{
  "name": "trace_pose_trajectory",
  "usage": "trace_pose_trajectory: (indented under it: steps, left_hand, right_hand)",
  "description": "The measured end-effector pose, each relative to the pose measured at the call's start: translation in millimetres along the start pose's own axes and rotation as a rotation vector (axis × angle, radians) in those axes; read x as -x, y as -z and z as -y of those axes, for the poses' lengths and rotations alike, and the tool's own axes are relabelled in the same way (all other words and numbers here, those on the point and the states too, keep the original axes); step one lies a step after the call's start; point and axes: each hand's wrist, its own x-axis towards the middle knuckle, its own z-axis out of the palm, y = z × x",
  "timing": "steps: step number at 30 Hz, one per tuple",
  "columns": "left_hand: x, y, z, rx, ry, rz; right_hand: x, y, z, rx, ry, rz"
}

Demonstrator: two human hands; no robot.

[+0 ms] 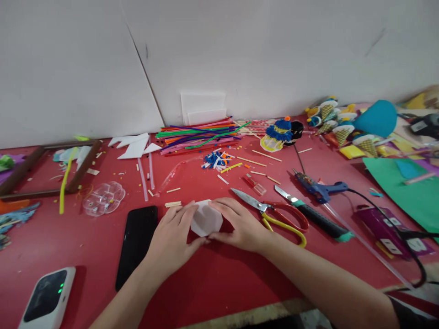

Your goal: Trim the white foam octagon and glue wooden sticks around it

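Note:
Between my two hands is a small white many-sided piece (206, 220) that looks like card or foam board. My left hand (175, 234) grips its left edge, fingers at the far side and thumb at the near side. From the right, my right hand (238, 225) curls round the opposite edge in the same way. A black phone (136, 244) lies just left of my left hand. Scissors (274, 214) with red and yellow handles rest beyond my right hand, beside a craft knife (313, 214). A few short wooden sticks (173, 204) lie near my left fingertips.
On the red table (219, 283) lie a blue glue gun (318, 187), a purple power strip (394, 228), pipe cleaners (202, 135), white board scraps (135, 146), a plastic palette (104, 198), a brown frame (82, 169) and a white device (50, 297). Paper cones (327, 109) crowd the back right.

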Motion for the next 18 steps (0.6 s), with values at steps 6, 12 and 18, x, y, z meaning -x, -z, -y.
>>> trace_pose_trajectory:
  steps: [6,12,18]
  left_hand:
    - [-2.3,4.7,-6.5,0.138,0.025,-0.121]
    - [-3.0,7.7,-0.8,0.33,0.205,-0.22]
    - [-5.3,7.9,-2.0,0.434,0.145,-0.194]
  right_hand:
    - [-2.4,2.6,7.3,-0.02,0.039,-0.179]
    - [-1.2,3.2,4.2,-0.124,-0.122,-0.246]
    - [2.1,-0.2,4.7,-0.452,-0.205,-0.246]
